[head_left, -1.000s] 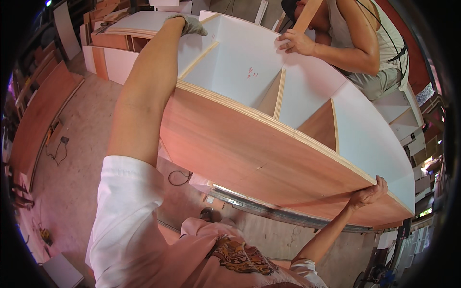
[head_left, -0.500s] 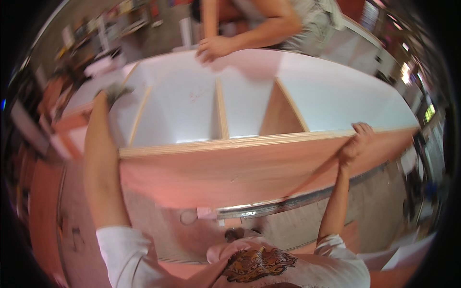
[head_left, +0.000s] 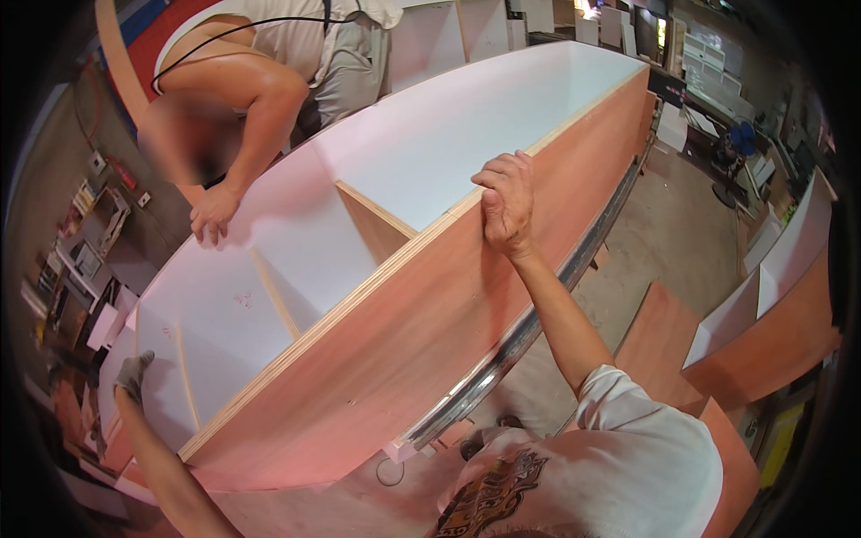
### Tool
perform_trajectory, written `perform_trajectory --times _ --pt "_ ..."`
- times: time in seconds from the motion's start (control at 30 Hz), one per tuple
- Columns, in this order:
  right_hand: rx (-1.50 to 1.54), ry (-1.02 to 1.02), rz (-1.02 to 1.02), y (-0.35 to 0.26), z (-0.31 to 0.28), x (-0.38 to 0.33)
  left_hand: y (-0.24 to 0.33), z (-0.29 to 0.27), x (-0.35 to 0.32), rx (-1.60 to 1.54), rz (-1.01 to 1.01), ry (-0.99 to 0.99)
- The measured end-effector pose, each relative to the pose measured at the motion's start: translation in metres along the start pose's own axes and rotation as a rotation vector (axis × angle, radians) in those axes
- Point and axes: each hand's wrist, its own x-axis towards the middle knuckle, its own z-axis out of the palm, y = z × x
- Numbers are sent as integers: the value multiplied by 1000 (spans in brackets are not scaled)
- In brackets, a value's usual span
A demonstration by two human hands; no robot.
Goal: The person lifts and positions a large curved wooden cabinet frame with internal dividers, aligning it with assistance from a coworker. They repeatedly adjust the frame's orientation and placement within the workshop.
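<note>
A long, boat-shaped wooden box (head_left: pixel 350 359) stretches diagonally before me, with a straight reddish plywood front and a curved white far wall. Plywood dividers (head_left: pixel 377 220) split its white interior. My right hand (head_left: pixel 507 202) grips the front board's upper edge, fingers curled over the top and thumb on the outer face. At the box's near left end is my left hand (head_left: pixel 134 375) in a grey glove, fingers extended against the white panel beside the end edge. Its palm is hidden. Across from me, a co-worker's hand (head_left: pixel 215 213) rests on the curved far rim.
The co-worker (head_left: pixel 287 72) bends over the far side. Beneath the front board runs a dark metal-edged support (head_left: pixel 502 354). Another curved plywood piece (head_left: pixel 771 314) and a flat board (head_left: pixel 659 336) lie at right. A blue fan (head_left: pixel 740 139) stands farther back, near stacked panels.
My view has swung to the right, so the box now runs diagonally. My right hand keeps its grip on the front edge; the left hand remains near the left end.
</note>
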Motion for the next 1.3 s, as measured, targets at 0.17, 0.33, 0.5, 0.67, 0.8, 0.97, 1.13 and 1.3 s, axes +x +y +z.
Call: perform_trajectory --times 0.17,0.33,0.5,0.67,0.8,0.97,1.13,1.3 --pt "-22 32 -33 2 1 3 -9 2 2 -95 27 -10" --pt "35 15 -25 -5 16 -3 -49 -16 -9 -189 80 -27" --pt "-13 16 -60 3 0 1 17 1 -36 21 -50 37" --pt "21 38 -41 -2 13 -4 -27 -26 -36 -22 74 -67" --pt "15 35 -43 7 8 -1 11 15 -42 -207 93 -30" --pt "-6 85 5 8 -3 0 114 63 -112 -253 213 83" --pt "85 60 10 -16 15 8 179 71 -283 -285 276 363" --pt "15 49 64 6 -11 -4 265 115 -388 -308 412 418"
